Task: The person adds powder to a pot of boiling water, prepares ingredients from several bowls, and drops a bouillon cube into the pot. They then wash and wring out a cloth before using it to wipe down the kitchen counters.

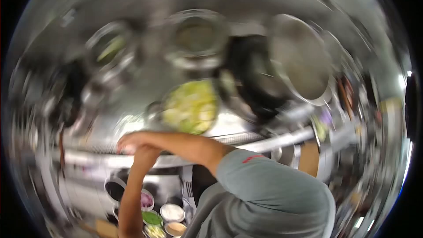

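Observation:
My right arm reaches across to the left, and my right hand (129, 142) is over the front edge of the metal counter. Close against its wrist is my left hand (148, 150), at the end of the forearm coming up from below. The two hands overlap. Motion smears the fingers of both, so I cannot make out whether they hold anything. Nearest to them on the counter is a round bowl or pan full of chopped yellow-green and white pieces (191, 108), which my right forearm passes just in front of.
Behind stand a round metal pot (198, 59), a pot with something green (94, 48), a dark pan (251, 57) and a large tilted metal pot (302, 57). Below the edge are tubs of white (172, 213), green (152, 217) and purple food (146, 200).

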`<action>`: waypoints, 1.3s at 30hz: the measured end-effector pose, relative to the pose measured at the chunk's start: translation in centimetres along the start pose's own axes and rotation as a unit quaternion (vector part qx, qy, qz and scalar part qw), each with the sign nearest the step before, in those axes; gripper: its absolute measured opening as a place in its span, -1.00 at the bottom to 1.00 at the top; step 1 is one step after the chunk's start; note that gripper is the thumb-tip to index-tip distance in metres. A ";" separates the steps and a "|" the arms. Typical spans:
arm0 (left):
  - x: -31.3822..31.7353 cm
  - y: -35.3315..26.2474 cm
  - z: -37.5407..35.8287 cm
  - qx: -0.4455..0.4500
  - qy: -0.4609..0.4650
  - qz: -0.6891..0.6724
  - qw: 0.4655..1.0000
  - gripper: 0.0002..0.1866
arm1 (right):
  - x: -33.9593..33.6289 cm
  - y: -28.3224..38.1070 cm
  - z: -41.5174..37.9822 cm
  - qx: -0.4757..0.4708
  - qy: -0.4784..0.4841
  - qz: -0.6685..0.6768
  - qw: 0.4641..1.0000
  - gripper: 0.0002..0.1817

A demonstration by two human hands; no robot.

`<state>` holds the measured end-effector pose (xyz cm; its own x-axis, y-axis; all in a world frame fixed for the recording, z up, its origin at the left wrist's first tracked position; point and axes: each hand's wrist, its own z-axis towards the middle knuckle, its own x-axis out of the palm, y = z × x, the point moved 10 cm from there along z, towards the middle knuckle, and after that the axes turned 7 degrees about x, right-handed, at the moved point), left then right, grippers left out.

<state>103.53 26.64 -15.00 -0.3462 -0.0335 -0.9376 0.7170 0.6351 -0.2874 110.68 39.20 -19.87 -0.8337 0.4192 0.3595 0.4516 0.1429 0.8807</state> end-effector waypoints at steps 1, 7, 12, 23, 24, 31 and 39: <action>-8.4 -2.7 -2.1 0.014 -0.268 -0.157 0.950 -0.80 | 0.8 1.2 -3.8 -0.049 0.055 0.035 0.997 -0.56; -9.2 -12.4 3.8 -0.132 -0.376 -0.399 0.826 -0.59 | 0.1 -5.3 -35.3 -0.146 -0.004 0.156 0.977 -0.29; -8.2 -18.0 9.7 -0.143 -0.337 -0.435 0.823 -0.58 | 0.7 -15.6 -66.8 -0.083 -0.285 0.353 0.887 -0.13; -0.6 -14.8 4.1 -0.214 -0.319 -0.411 0.827 -0.63 | 3.1 -29.1 -115.0 0.094 -0.995 -0.010 0.002 -0.47; -1.3 -15.8 4.2 -0.199 -0.318 -0.369 0.851 -0.66 | 1.0 -31.8 -115.5 0.092 -0.996 0.011 0.001 -0.45; -1.5 -19.6 3.1 -0.223 -0.279 -0.318 0.878 -0.77 | -5.9 -34.0 -114.4 0.080 -0.997 0.001 0.016 -0.42; -0.9 -21.3 4.1 -0.241 -0.220 -0.315 0.891 -0.79 | -7.8 -28.5 -111.8 0.186 -0.932 -0.295 0.101 -0.53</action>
<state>91.03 9.95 -8.88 -0.2412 -0.7321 -0.6371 0.0845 0.6382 -0.7652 68.81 -68.36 -13.36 0.5999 -0.3696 -0.7095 0.7679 0.5148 0.3811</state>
